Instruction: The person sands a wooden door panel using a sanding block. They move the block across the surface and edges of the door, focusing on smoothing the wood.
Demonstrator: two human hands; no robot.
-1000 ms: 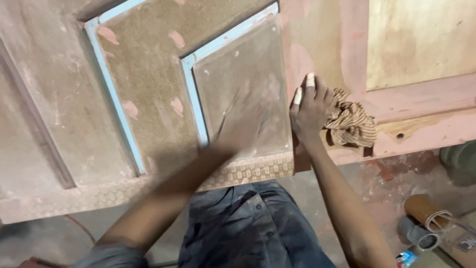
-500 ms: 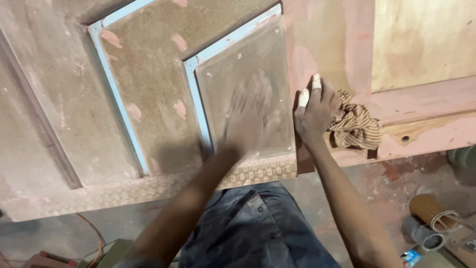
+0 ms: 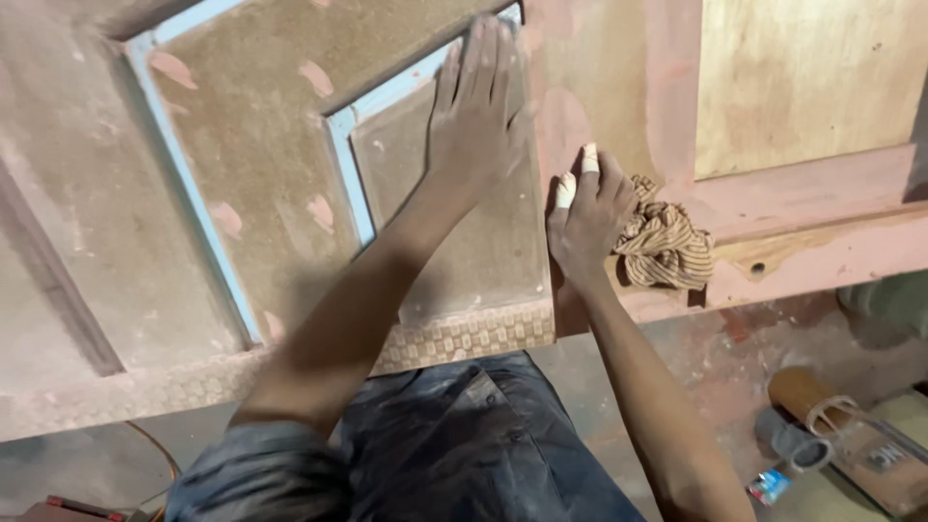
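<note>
Item: wooden door panel, lying flat at about waist height, dusty brown with pale blue edging strips and pinkish filler patches. A second, pink-primed panel lies just beside it on the right.

Left hand: flat on the recessed square near its upper corner, fingers together and straight, holding nothing; palm pressed to the surface.

Right hand: resting at the seam between the two panels, two fingertips wrapped in pale tape, loosely curled; whether anything is caught under it cannot be told.

Striped rag: crumpled, touching the right hand's outer side, on the pink panel's lower rail.

Floor, lower right: brown cylinder, grey pipe piece, small blue packet.

Risks, as judged:
- Left arm at full stretch; weight on it could slide or tip the panel off its support.
- Bare palm over rough board and strip edges: splinters, scrapes.
- Rubbing may lift soft filler patches or smear dust into them.
- Rag near the edge could drop.
- Loose floor items underfoot.
</note>
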